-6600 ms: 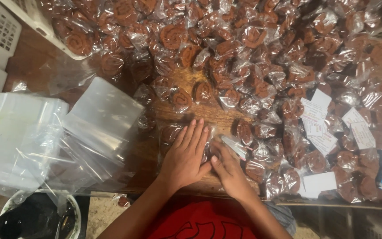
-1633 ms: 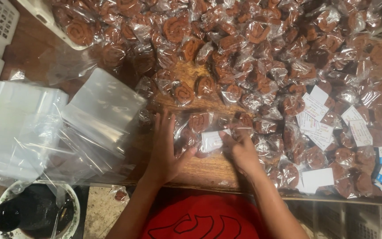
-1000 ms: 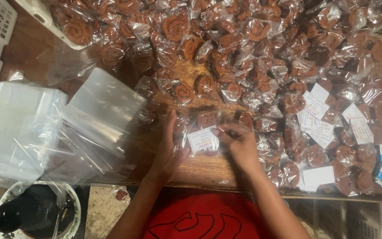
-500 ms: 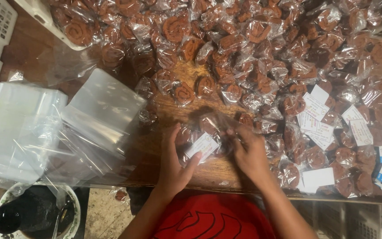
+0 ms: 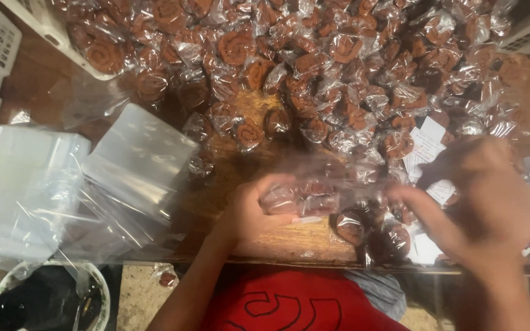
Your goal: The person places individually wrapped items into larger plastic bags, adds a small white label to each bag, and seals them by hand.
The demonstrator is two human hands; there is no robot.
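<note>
We see the left hand (image 5: pixel 249 211) with its grip closed on a clear wrapped packet (image 5: pixel 305 199) of brown spiral pastries, lifted just above the wooden desk (image 5: pixel 289 236). The right hand (image 5: pixel 486 205), blurred, pinches the packet's far end of film. Beyond both grips lies a heap of wrapped pastries (image 5: pixel 314 67). Left of the left grip sit clear plastic bags (image 5: pixel 133 162). White paper labels (image 5: pixel 427 144) lie just beyond the right grip.

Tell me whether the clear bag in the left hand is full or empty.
Not empty: the clear bag in the left hand shows brown rolls through the plastic. How full, cannot tell; it is blurred.
</note>
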